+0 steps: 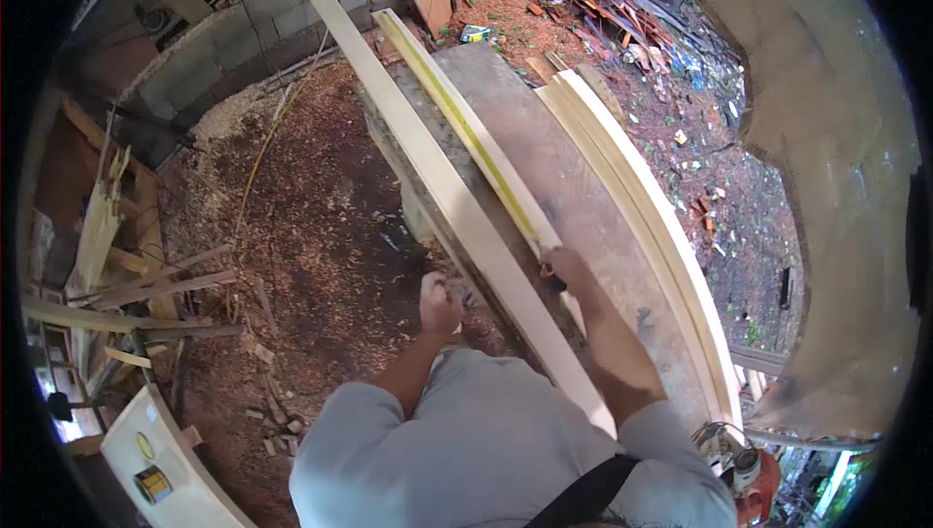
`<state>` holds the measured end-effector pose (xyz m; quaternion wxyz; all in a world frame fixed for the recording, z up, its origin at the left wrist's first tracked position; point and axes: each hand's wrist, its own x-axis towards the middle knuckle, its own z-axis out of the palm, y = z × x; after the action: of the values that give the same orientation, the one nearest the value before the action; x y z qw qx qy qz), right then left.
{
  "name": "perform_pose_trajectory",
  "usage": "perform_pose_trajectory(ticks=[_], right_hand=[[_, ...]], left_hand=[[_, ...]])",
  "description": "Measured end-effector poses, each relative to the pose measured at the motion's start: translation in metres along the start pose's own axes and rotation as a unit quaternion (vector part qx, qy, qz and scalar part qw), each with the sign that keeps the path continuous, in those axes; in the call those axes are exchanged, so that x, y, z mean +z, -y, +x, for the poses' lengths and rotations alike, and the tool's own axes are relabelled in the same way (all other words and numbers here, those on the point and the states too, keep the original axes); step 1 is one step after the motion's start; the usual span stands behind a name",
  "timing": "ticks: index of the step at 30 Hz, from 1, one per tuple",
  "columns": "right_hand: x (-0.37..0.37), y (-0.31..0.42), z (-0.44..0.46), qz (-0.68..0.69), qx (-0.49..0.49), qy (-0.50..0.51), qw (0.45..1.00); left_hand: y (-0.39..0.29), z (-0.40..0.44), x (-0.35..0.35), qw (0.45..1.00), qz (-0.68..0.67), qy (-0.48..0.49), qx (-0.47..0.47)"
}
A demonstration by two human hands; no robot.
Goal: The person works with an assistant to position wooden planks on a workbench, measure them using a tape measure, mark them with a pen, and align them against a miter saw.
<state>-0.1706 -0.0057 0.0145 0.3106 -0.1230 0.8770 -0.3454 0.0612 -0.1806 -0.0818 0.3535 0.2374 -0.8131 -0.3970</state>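
Note:
My right hand (568, 273) is closed round a dark tape measure at the near part of a narrow wooden board (418, 50). Its yellow tape blade (476, 142) runs out along that board's upper face towards the far end. To the left, nearly parallel, a longer pale plank (413, 151) lies along the edge of the workbench (505, 91). My left hand (440, 305) is held off the bench's left side, fingers curled in. Whatever it may hold is hidden or too small to name.
Several long pale boards (637, 178) lie on the bench's right side. A red machine (756, 484) stands at lower right. Wood shavings (282, 217) cover the ground, with a yellow cord (255, 173) across them. At lower left, a tin (153, 482) rests on a white panel (175, 441).

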Motion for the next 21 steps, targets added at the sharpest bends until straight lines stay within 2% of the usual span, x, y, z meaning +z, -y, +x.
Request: perform_pose_trajectory(ticks=[1, 3, 4, 5, 6, 8, 10, 12, 14, 17, 19, 21], right_hand=[[0.004, 0.015, 0.008, 0.01, 0.0, 0.002, 1.0], [0.003, 0.04, 0.017, -0.01, 0.033, 0.01, 0.999], [0.004, 0.043, 0.024, -0.003, 0.032, 0.01, 0.999], [0.006, 0.039, 0.031, -0.016, 0.045, -0.003, 0.999], [0.007, 0.035, 0.037, -0.03, 0.057, -0.016, 0.998], [0.01, 0.025, 0.041, -0.029, 0.075, -0.009, 0.997], [0.01, 0.016, 0.036, -0.025, 0.102, -0.005, 0.994], [0.004, 0.006, 0.02, 0.021, 0.081, 0.022, 0.996], [-0.006, 0.009, -0.017, 0.044, 0.094, 0.004, 0.995], [-0.01, -0.013, -0.043, 0.075, 0.101, -0.002, 0.992], [-0.016, -0.032, -0.077, 0.111, 0.115, -0.004, 0.987], [-0.037, -0.035, -0.127, 0.058, 0.164, 0.034, 0.984]], left_hand=[[0.02, -0.017, -0.014, 0.995, 0.085, -0.013, -0.058], [0.083, -0.061, -0.046, 0.962, 0.242, 0.08, -0.102], [0.109, -0.072, -0.07, 0.86, 0.355, 0.329, -0.16], [0.134, -0.083, -0.095, 0.703, 0.403, 0.569, -0.141], [0.154, -0.104, -0.115, 0.647, 0.389, 0.635, -0.165], [0.182, -0.142, -0.163, 0.635, 0.366, 0.622, -0.276], [0.193, -0.16, -0.191, 0.648, 0.343, 0.592, -0.334], [0.201, -0.165, -0.193, 0.659, 0.328, 0.583, -0.344], [0.21, -0.158, -0.18, 0.674, 0.314, 0.59, -0.316], [0.209, -0.143, -0.124, 0.707, 0.288, 0.617, -0.193], [0.201, -0.134, -0.083, 0.715, 0.277, 0.64, -0.042], [0.19, -0.126, -0.045, 0.711, 0.265, 0.642, 0.106]])
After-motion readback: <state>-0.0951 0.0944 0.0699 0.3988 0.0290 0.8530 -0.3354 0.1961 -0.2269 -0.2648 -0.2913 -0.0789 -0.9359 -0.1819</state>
